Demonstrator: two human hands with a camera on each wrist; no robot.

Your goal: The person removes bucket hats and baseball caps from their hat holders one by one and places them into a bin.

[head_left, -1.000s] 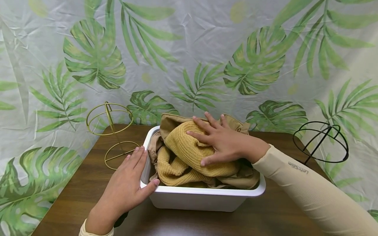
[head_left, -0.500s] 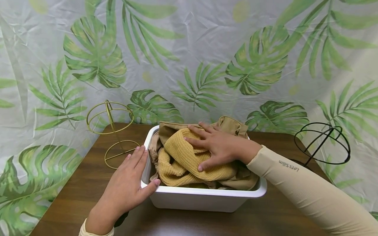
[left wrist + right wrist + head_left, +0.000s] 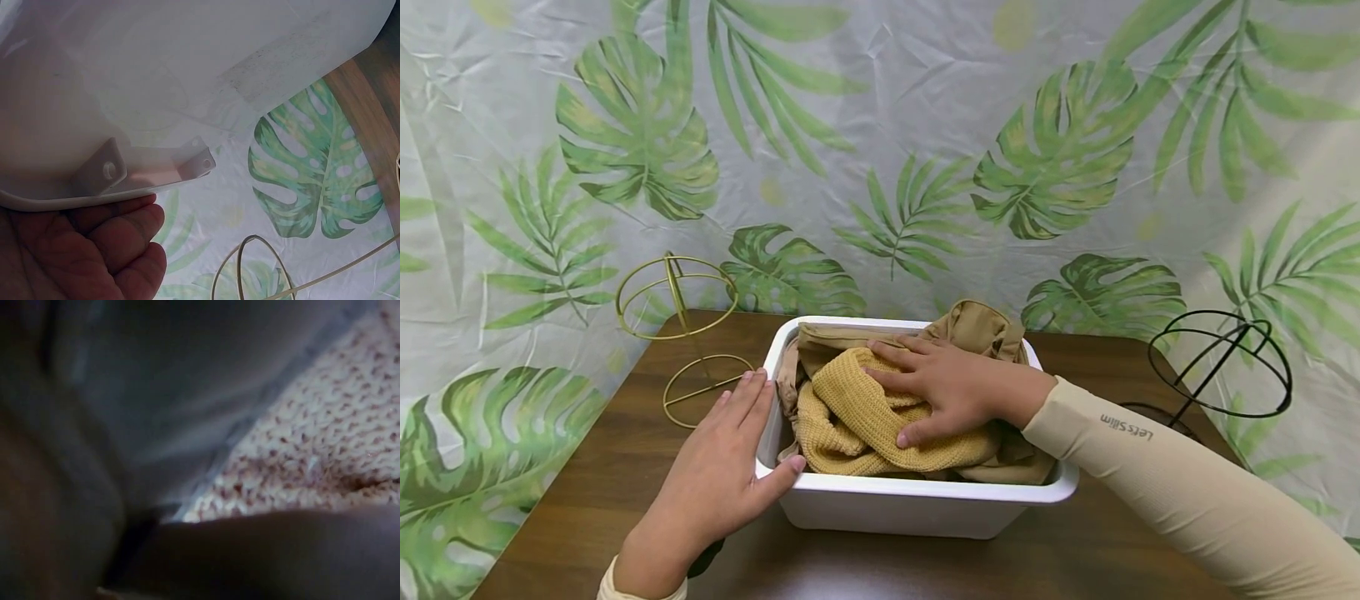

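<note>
A white plastic basin (image 3: pixel 910 508) stands on the table, filled with folded clothes. On top lies a mustard knit garment (image 3: pixel 850 392), with tan cloth (image 3: pixel 973 325) bulging up at the back right rim. My right hand (image 3: pixel 951 387) presses down on the knit with its fingers spread. In the right wrist view the knit (image 3: pixel 325 431) shows close up beside darker cloth. My left hand (image 3: pixel 722 467) rests along the basin's left rim, fingers straight and thumb over the front corner. The left wrist view shows those fingers (image 3: pixel 128 234) under the rim, against the outer wall.
A gold wire stand (image 3: pixel 681 300) is on the table at the left, behind my left hand. To the right stands a black wire stand (image 3: pixel 1221 367). A leaf-print sheet (image 3: pixel 895 125) hangs behind the brown wooden table (image 3: pixel 602 475).
My right hand has pushed the clothes lower into the basin, so the back rim now shows. The hand has shifted slightly down and left; the left hand stays on the rim.
</note>
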